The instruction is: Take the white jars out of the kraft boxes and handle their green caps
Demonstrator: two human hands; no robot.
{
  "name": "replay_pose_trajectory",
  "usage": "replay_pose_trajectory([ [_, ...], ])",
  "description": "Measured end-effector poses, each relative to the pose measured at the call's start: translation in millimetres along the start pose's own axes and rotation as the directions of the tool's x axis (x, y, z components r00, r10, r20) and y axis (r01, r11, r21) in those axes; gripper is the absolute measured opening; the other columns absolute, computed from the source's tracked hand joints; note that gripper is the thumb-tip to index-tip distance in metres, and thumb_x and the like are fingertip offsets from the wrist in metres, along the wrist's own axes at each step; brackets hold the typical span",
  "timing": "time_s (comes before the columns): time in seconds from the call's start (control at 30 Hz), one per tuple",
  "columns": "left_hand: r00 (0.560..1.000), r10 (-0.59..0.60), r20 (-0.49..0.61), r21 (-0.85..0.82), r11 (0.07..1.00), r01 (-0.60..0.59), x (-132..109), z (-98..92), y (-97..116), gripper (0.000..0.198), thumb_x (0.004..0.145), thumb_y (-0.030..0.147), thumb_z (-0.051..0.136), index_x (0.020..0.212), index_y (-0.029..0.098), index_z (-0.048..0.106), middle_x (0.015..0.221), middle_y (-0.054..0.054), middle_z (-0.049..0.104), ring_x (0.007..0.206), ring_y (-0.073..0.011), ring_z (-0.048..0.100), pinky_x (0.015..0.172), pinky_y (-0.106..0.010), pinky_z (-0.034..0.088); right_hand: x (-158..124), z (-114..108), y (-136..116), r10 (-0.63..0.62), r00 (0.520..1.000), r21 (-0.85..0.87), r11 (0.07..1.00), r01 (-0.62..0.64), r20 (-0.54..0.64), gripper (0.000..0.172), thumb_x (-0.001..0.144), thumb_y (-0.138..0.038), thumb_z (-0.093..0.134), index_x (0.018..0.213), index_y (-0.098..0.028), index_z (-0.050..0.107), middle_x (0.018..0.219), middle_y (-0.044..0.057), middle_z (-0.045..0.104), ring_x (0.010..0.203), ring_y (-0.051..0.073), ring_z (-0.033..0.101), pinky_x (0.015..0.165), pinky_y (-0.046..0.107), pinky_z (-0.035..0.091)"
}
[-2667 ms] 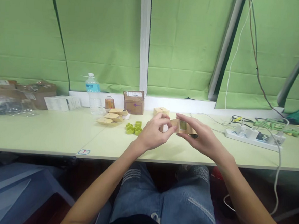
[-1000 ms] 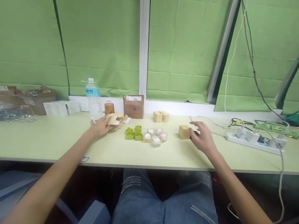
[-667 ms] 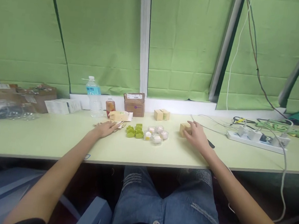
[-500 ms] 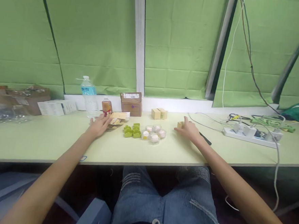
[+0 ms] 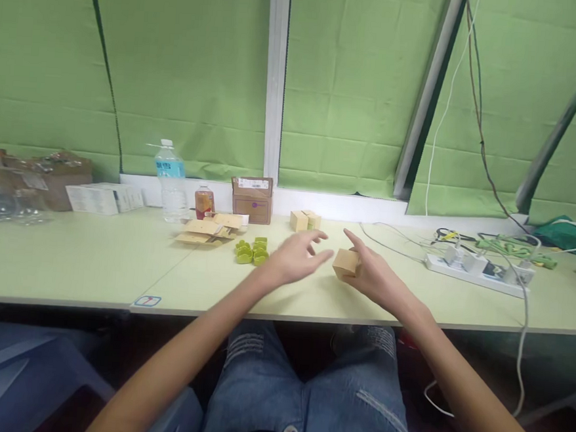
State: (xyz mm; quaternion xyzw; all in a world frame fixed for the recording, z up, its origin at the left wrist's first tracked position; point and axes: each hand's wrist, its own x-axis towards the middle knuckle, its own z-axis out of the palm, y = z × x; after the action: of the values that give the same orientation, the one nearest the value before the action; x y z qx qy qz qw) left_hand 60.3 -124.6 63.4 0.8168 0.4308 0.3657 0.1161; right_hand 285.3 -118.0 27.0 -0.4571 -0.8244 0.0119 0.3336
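My right hand holds a small tan cardboard box a little above the pale green table, fingers curled round its right side. My left hand hovers just left of the box with fingers spread and nothing in them. It covers the small clear cups that stood there. Behind my left hand lie several green caps. A pile of flat tan box blanks sits further left. Two more small tan boxes stand near the window sill.
At the back stand a water bottle, a small amber bottle, a brown carton and white boxes. A power strip with cables lies at the right. Bags and cartons sit at the far left.
My right hand has picked the tan box up off the table and drawn it nearer. My left hand left the flat blanks and swung right toward the box.
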Motion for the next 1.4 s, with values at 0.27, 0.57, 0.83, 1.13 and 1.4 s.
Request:
replay_pose_trajectory([
  [0.27, 0.997, 0.017, 0.070, 0.027, 0.999, -0.019, -6, 27.1, 26, 0.037, 0.089, 0.039, 0.060, 0.118, 0.018, 0.066, 0.117, -0.011, 0.072, 0.098, -0.0269, 0.068, 0.082, -0.037, 0.055, -7, -3, -19, -0.228, 0.974, 0.023, 0.973, 0.228, 0.006, 0.098, 0.085, -0.009, 0.059, 0.164, -0.036, 0.009, 0.121, 0.011, 0.065, 0.111, 0.031, 0.063, 0.100, 0.055, 0.049],
  [0.57, 0.959, 0.180, 0.219, 0.057, 0.979, -0.197, -23, 5.3, 7, 0.034, 0.095, 0.040, 0.057, 0.115, 0.016, 0.069, 0.106, -0.010, 0.075, 0.089, -0.0224, 0.068, 0.079, -0.033, 0.052, -7, -3, -16, -0.202, 0.975, 0.260, 0.950, 0.172, 0.094, 0.103, 0.082, -0.012, 0.066, 0.164, -0.040, 0.009, 0.132, 0.008, 0.054, 0.118, 0.027, 0.061, 0.106, 0.050, 0.050],
  [0.83, 0.968, 0.150, 0.199, 0.227, 0.954, -0.194, -22, 3.2, -9, 0.027, 0.094, 0.023, 0.048, 0.107, 0.014, 0.070, 0.090, -0.010, 0.074, 0.085, -0.0227, 0.068, 0.078, -0.033, 0.051, -7, -2, -24, -0.213, 0.957, 0.272, 0.950, 0.156, 0.195, 0.101, 0.083, -0.008, 0.059, 0.165, -0.036, 0.007, 0.139, 0.009, 0.061, 0.128, 0.028, 0.060, 0.108, 0.048, 0.048],
  [1.13, 0.955, 0.102, 0.278, 0.096, 0.986, -0.133, -26, 0.9, -13, 0.028, 0.089, 0.033, 0.059, 0.106, 0.015, 0.072, 0.095, -0.010, 0.076, 0.086, -0.0237, 0.071, 0.076, -0.033, 0.054, -9, 12, -24, -0.275, 0.925, 0.280, 0.939, 0.199, 0.262, 0.099, 0.086, -0.007, 0.060, 0.165, -0.033, 0.007, 0.152, 0.014, 0.054, 0.134, 0.030, 0.059, 0.108, 0.050, 0.049],
  [1.4, 0.972, 0.102, 0.212, 0.107, 0.986, -0.127, -28, 31.9, -26, 0.038, 0.087, 0.035, 0.062, 0.119, 0.016, 0.066, 0.106, -0.011, 0.076, 0.096, -0.0268, 0.071, 0.084, -0.036, 0.053, -4, 8, -15, -0.236, 0.932, 0.332, 0.933, 0.139, 0.276, 0.094, 0.083, -0.009, 0.066, 0.163, -0.028, 0.021, 0.142, 0.012, 0.064, 0.126, 0.027, 0.064, 0.106, 0.045, 0.050],
])
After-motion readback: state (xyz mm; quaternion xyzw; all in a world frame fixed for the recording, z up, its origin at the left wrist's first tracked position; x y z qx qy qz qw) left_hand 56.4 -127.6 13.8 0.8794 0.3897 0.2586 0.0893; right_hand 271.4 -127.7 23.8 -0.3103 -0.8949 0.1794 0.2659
